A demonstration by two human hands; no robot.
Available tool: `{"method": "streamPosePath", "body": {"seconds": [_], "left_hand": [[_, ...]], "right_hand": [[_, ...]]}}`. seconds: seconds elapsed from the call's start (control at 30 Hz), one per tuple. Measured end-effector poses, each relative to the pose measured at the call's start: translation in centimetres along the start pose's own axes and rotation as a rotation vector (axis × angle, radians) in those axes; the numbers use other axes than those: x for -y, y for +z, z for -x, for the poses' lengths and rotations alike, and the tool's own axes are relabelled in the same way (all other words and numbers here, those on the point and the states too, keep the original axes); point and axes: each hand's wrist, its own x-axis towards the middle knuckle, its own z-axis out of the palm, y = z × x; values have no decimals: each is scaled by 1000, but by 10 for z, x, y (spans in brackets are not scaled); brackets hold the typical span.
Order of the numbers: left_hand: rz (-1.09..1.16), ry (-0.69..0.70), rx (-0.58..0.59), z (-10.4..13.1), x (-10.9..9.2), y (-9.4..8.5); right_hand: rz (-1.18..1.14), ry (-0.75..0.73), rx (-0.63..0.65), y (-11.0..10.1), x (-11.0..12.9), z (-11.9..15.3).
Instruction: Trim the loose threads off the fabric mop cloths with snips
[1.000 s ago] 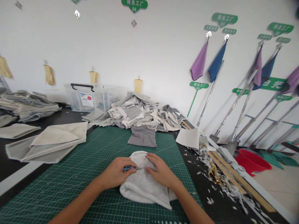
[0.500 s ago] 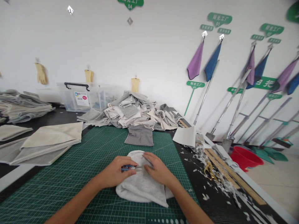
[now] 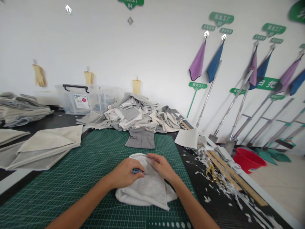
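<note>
A light grey folded cloth (image 3: 147, 187) lies on the green cutting mat (image 3: 100, 165) in the head view. Over its left part, my left hand (image 3: 127, 172) is closed around a small blue-handled tool (image 3: 137, 170); the tool's tip is hard to make out. My right hand (image 3: 162, 166) rests at the cloth's upper right edge, its fingers bent together over the fabric, and whether they pinch it is hidden. Just beyond the hands, a darker grey folded cloth (image 3: 140, 139) lies flat on the mat.
A heap of grey and cream cloths (image 3: 133, 113) stands behind the mat, beside a clear plastic box (image 3: 76, 101). Larger cloths (image 3: 50, 143) lie at left. At right are gold scissors (image 3: 211, 173), scraps, wooden strips (image 3: 238, 178) and a red bucket (image 3: 249, 159).
My left hand has shifted right over the cloth with the blue tool. My right hand's fingers have drawn closer together near the cloth's upper edge. The view has moved slightly.
</note>
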Motion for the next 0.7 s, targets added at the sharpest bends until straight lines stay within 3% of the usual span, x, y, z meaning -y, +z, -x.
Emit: {"method": "streamPosePath", "body": {"seconds": [0.17,0.7], "left_hand": [[25,-18,-60,0,0,4],[-39,-44,-63,7,14,7]], "right_hand": [[-27,11,-18,2,-3,-1],[-94,29,-48,5,-5,-1]]}}
